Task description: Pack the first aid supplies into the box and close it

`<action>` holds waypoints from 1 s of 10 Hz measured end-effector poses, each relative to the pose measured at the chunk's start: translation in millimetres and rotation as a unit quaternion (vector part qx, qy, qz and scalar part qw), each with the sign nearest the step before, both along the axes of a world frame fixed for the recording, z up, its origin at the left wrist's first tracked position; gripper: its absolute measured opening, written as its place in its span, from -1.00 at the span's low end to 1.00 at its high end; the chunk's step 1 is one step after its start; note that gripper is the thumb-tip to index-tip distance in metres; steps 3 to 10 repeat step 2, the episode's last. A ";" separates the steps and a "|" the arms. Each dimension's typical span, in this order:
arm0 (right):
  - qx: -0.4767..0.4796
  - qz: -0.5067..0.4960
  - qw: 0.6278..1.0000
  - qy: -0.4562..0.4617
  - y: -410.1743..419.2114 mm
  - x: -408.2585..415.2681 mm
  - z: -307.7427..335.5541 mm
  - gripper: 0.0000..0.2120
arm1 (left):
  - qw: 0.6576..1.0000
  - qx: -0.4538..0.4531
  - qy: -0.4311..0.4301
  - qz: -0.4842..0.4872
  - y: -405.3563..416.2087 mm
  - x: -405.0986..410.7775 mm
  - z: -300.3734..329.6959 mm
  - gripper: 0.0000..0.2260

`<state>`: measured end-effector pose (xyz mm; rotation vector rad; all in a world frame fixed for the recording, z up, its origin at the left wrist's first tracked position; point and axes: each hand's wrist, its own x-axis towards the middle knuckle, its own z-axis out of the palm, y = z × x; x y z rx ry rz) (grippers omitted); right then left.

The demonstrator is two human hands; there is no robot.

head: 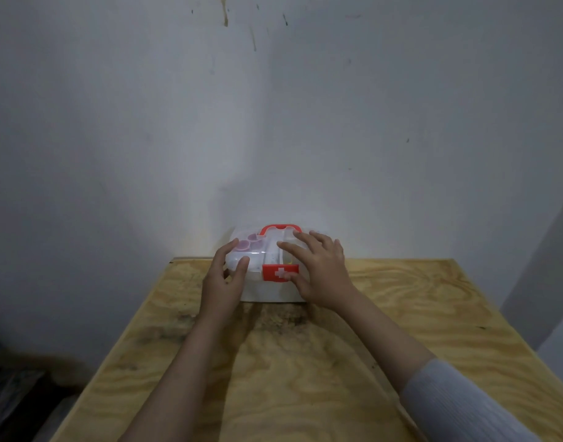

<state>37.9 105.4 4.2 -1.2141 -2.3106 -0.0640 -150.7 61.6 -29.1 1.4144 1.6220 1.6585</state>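
A white first aid box (pixel 267 266) sits at the far edge of the plywood counter (pixel 401 314), just below the middle of the frame and close against the pale wall (pixel 273 122); its translucent lid (pixel 257 250) is down over the base, and round pinkish shapes, too blurred to identify, show through the lid's left half; a red handle (pixel 280 228) arches over the lid's far side, and a red latch with a white cross (pixel 278 272) lies on the front face at the centre.

The left hand (pixel 224 282) comes in from the lower centre of the frame and rests against the box's left front corner, its fingers spread loosely over the lid's edge and its thumb lying on top of the lid; it is open and pressing rather than gripping. The right hand (pixel 318 269) lies flat and wide over the right half of the lid, fingers fanned toward the handle, while its thumb touches the right end of the red latch; whether the latch is fully snapped shut cannot be told. A light grey sleeve (pixel 458 403) covers the right forearm at the lower right; the left forearm is bare. The counter around the box carries no loose supplies.
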 end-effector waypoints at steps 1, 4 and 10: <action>-0.012 0.019 1.000 -0.010 12.3 0.5 5.3 -0.49 | 1.000 -0.012 0.017 -0.003 12.6 -0.4 6.0 -0.67; -0.033 0.027 0.999 0.026 13.3 1.9 5.2 -0.44 | 0.999 -0.029 0.012 0.005 13.8 -1.5 4.2 -0.63; -0.033 0.027 0.999 0.026 13.3 1.9 5.2 -0.44 | 0.999 -0.029 0.012 0.005 13.8 -1.5 4.2 -0.63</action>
